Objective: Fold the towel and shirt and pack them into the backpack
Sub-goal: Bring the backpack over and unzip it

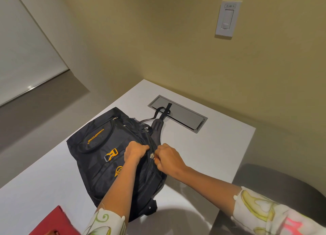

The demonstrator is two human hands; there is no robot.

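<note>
Head view: left hand [135,153] is gripping bunched fabric of the black backpack [105,157], which is lying flat on the white table [211,146]. Right hand [169,158] is pinching the zip pull [152,155], so loose cloth is prob. risking a snag in the slider, or the bag is sliding if the left grip slackens. Counting: 1 backpack, 1 zip pull, 2 hands, 1 orange buckle [111,154], 1 red item [53,220] at near-left corner, can't tell if towel or shirt.
</note>
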